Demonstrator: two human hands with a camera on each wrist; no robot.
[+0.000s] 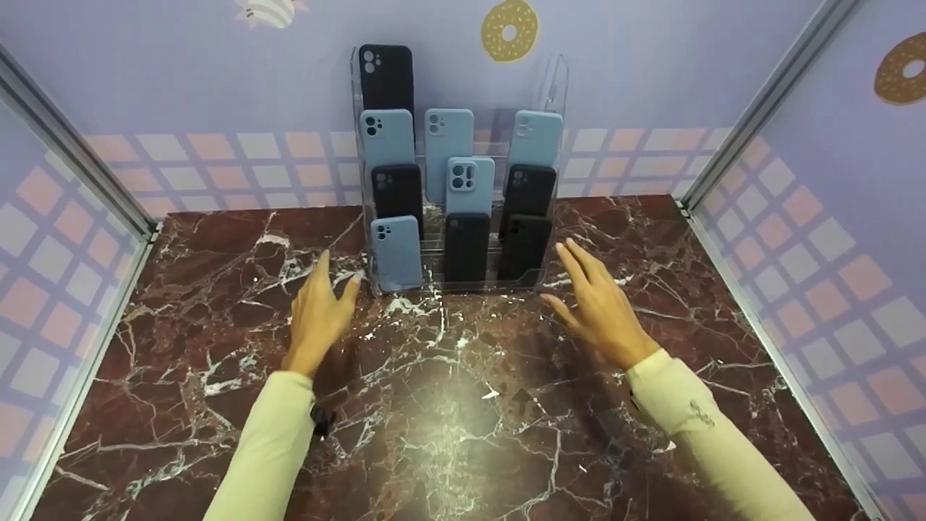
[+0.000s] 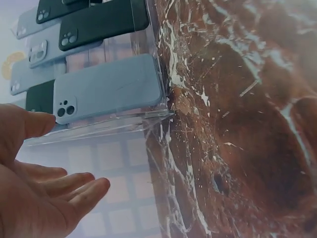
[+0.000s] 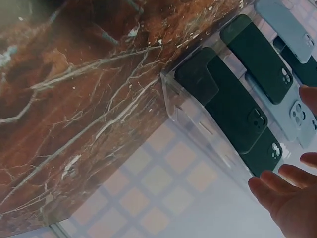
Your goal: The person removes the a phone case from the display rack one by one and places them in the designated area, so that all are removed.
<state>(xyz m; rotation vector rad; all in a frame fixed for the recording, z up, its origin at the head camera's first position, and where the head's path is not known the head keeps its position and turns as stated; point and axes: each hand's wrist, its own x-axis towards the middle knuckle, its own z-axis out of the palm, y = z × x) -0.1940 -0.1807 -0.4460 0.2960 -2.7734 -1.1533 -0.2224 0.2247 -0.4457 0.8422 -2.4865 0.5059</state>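
Observation:
A clear tiered display rack [image 1: 492, 284] stands at the back of the marbled surface, bearing several black and light-blue phone cases. In its bottom tier are a light-blue phone case [image 1: 396, 253] at the left, a black phone case [image 1: 466, 250] in the middle and another black phone case [image 1: 524, 248] at the right. My left hand [image 1: 318, 315] is beside the rack's left side, thumb and fingers spread, holding nothing. On the other side my right hand [image 1: 597, 307] is held near the lower right corner, its fingers extended and apart from the cases.
The dark red marbled tabletop [image 1: 434, 405] spreads in front of the rack. Lilac panels with checks and doughnut prints [image 1: 509, 30] enclose the back and both sides. Metal strips [image 1: 756, 105] run along the panel corners.

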